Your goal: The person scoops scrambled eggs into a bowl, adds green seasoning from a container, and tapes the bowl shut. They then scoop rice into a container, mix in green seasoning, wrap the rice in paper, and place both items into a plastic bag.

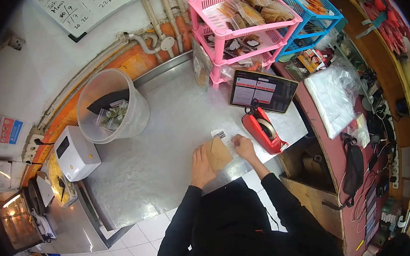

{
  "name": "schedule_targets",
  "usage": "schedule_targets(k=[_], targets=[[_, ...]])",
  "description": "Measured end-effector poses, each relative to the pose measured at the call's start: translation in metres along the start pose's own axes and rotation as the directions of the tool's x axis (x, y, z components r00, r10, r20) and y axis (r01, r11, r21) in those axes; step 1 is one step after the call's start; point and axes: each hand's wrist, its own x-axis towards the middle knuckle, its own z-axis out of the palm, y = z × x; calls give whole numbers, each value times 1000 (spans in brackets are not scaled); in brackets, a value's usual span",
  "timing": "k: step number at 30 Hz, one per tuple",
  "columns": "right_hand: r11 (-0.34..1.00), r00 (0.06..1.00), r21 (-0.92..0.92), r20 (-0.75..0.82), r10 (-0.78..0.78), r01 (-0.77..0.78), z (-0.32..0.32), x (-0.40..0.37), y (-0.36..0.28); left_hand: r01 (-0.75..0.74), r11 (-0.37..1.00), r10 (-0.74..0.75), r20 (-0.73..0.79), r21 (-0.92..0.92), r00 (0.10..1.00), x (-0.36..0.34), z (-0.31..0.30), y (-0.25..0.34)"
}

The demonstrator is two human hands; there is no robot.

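Note:
A small brown kraft-paper takeaway box with folded flaps rests on the steel table. My left hand grips its left side, fingers over the edge. Just behind the box lies a white printed label, partly covered by it. My right hand is closed, thumb and fingertips together, to the right of the box; what it may pinch is too small to make out. A red tape dispenser with a roll of tape stands right beside that hand.
A tablet leans behind the dispenser. Pink and blue basket racks hold bagged goods. On the left are a clear bucket with small packets and a white label printer. Plastic bags lie on the right-hand counter.

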Motion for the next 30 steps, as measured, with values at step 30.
schedule_targets(k=[30], targets=[[983, 809, -36, -575, 125, -178, -132, -85, 50, -133, 969, 102, 154, 207, 983, 11, 31, 35]])
